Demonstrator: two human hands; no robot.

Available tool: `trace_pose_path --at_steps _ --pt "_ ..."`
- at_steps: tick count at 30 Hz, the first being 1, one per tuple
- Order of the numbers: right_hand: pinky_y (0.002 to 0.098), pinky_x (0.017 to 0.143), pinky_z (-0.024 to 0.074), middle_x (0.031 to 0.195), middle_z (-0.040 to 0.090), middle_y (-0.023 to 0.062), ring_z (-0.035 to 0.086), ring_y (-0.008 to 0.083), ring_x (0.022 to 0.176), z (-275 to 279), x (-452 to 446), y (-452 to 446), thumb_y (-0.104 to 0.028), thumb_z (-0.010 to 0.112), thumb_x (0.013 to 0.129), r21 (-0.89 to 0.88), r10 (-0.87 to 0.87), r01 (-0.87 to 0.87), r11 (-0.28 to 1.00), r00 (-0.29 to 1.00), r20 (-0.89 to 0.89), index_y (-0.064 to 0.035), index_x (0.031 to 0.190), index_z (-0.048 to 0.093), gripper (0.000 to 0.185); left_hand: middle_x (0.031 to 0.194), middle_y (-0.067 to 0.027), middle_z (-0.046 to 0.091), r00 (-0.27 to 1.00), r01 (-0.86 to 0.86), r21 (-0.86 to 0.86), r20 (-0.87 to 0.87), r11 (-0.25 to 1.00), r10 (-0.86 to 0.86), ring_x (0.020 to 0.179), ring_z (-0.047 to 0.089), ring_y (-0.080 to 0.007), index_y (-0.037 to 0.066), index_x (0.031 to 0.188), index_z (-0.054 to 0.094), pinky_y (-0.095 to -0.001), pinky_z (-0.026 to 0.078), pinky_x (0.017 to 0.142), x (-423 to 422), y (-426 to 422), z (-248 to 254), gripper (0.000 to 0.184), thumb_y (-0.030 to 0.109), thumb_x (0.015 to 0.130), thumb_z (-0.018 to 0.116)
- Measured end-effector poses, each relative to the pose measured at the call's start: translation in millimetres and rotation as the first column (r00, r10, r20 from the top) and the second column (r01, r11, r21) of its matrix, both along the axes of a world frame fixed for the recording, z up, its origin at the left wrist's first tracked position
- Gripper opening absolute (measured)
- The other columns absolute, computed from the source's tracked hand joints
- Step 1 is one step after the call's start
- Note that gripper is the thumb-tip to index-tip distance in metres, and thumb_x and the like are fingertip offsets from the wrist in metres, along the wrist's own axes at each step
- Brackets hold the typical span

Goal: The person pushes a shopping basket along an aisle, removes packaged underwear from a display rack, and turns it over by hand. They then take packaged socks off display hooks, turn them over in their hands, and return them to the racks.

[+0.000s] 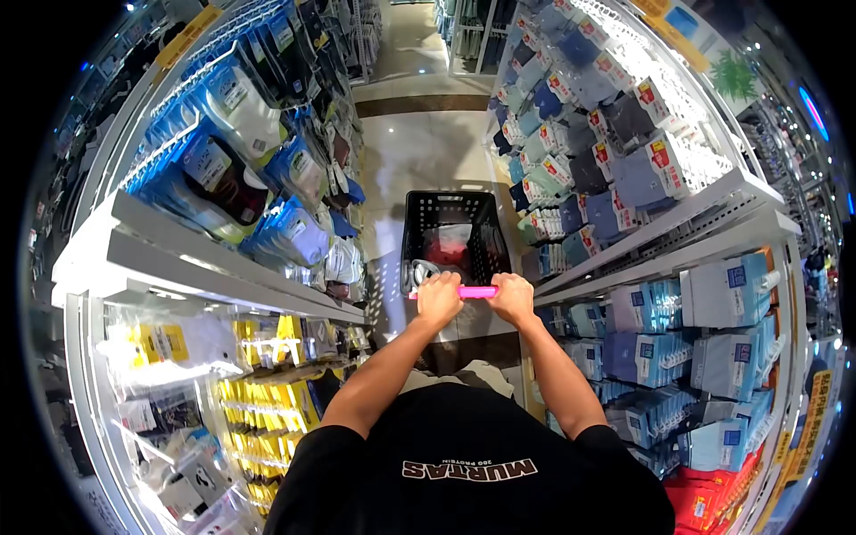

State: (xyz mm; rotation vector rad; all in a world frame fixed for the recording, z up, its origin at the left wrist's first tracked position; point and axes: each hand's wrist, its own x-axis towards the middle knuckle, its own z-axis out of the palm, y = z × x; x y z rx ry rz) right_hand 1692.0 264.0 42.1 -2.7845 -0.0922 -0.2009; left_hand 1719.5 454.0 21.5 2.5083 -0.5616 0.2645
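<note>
- The black basket (453,201) sits in the aisle just ahead of the person, a red-and-clear packet (449,248) lying inside.
- At its near side is a pink handle (478,292).
- Left hand (440,300) and right hand (514,299) each have their grip curled tight around that handle, apart from each other.
- Packaged goods hang on white racks (201,266) either side.
- Ahead, a dark band (419,104) crosses the pale floor (419,147).

You get a bright, mostly sharp picture with black corners. Fisheye distortion bows the left rack (205,267) and right rack (642,234), softening their outer edges. White glare washes the right rack's upper edge; dots of light and shadow pattern the floor (419,147) left of the basket (410,227).
</note>
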Motion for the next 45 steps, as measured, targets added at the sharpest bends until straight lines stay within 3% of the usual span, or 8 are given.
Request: trace_pose_path --at_steps 9,17,21,22,26,38,41,45 --pt "0.0430 0.071 0.0464 0.076 0.057 0.0075 0.058 0.0304 0.077 -4.7 55.9 -4.9 -0.020 0.073 0.069 0.034 -0.027 0.023 0.999 0.990 0.138 -0.0125 0.072 0.058 0.016 0.080 -0.0073 0.063 0.998 0.034 -0.026 -0.046 0.999 -0.036 0.084 0.063 -0.0291 0.010 0.077 0.061 -0.0429 0.049 0.076 62.6 -5.3 5.9 0.006 0.011 0.073 0.065" --pt "0.0425 0.067 0.0471 0.076 0.057 0.0055 0.058 0.0294 0.075 -5.7 122.8 -20.2 -0.015 0.077 0.060 0.089 0.001 -0.016 0.996 0.986 0.166 -0.0135 0.073 0.058 0.024 0.076 -0.0058 0.058 0.999 0.027 -0.005 0.045 1.000 -0.026 0.078 0.062 -0.0270 0.011 0.074 0.058 -0.0412 0.048 0.070 132.5 -18.3 -2.8 0.012 0.012 0.070 0.068" --pt "0.0431 0.065 0.0461 0.074 0.055 0.0060 0.057 0.0290 0.074 -13.3 168.4 -31.2 -0.016 0.078 0.058 0.111 -0.005 -0.017 0.994 0.981 0.192 -0.0135 0.074 0.058 0.026 0.081 -0.0078 0.064 0.999 0.019 0.052 -0.026 0.998 -0.018 0.078 0.062 -0.0304 0.009 0.074 0.061 -0.0442 0.050 0.072 178.3 -29.2 6.0 0.008 0.013 0.073 0.067" --pt "0.0429 0.065 0.0461 0.075 0.055 0.0060 0.057 0.0289 0.074 -15.5 180.9 -33.6 -0.017 0.078 0.059 0.114 -0.006 -0.018 0.993 0.979 0.206 -0.0134 0.074 0.058 0.025 0.080 -0.0080 0.065 0.999 0.008 0.101 -0.033 0.995 -0.005 0.080 0.064 -0.0285 0.010 0.075 0.061 -0.0437 0.051 0.071 191.7 -32.8 7.0 0.016 0.022 0.080 0.070" --pt "0.0421 0.067 0.0462 0.076 0.056 0.0060 0.058 0.0282 0.074 -18.9 229.7 -47.2 -0.020 0.077 0.063 0.132 -0.002 -0.027 0.991 0.977 0.215 -0.0127 0.075 0.059 0.023 0.088 -0.0126 0.069 0.978 0.020 0.260 -0.204 0.965 0.035 0.083 0.065 -0.0334 0.008 0.079 0.066 -0.0457 0.052 0.076 245.2 -49.9 12.8 0.011 0.019 0.076 0.068" --pt "0.0412 0.071 0.0452 0.079 0.058 0.0053 0.058 0.0274 0.079 -16.9 357.9 -88.9 -0.016 0.079 0.062 0.132 0.031 -0.055 0.990 0.983 0.178 -0.0118 0.077 0.060 0.024 0.090 -0.0112 0.067 0.953 -0.049 0.317 -0.268 0.947 0.139 0.093 0.064 -0.0321 0.008 0.081 0.066 -0.0448 0.050 0.085 360.2 -93.9 25.5 0.012 0.018 0.074 0.067" --pt "0.0399 0.073 0.0461 0.079 0.058 0.0061 0.059 0.0271 0.082 -5.8 379.3 -100.8 -0.020 0.081 0.064 0.205 0.102 -0.129 0.970 0.985 0.139 -0.0118 0.081 0.064 0.025 0.093 -0.0106 0.068 0.942 -0.057 0.328 -0.295 0.943 0.160 0.096 0.064 -0.0320 0.009 0.084 0.066 -0.0450 0.050 0.085 381.7 -99.8 25.9 0.014 0.019 0.074 0.067" --pt "0.0370 0.081 0.0505 0.090 0.066 0.0088 0.063 0.0249 0.090 39.2 386.9 -102.5 -0.024 0.081 0.073 0.622 0.078 -0.160 0.767 0.984 0.157 -0.0095 0.098 0.070 0.031 0.096 -0.0106 0.068 0.928 -0.080 0.340 -0.318 0.937 0.195 0.097 0.064 -0.0321 0.009 0.088 0.066 -0.0455 0.050 0.086 406.8 -106.1 32.6 0.018 0.023 0.076 0.067"
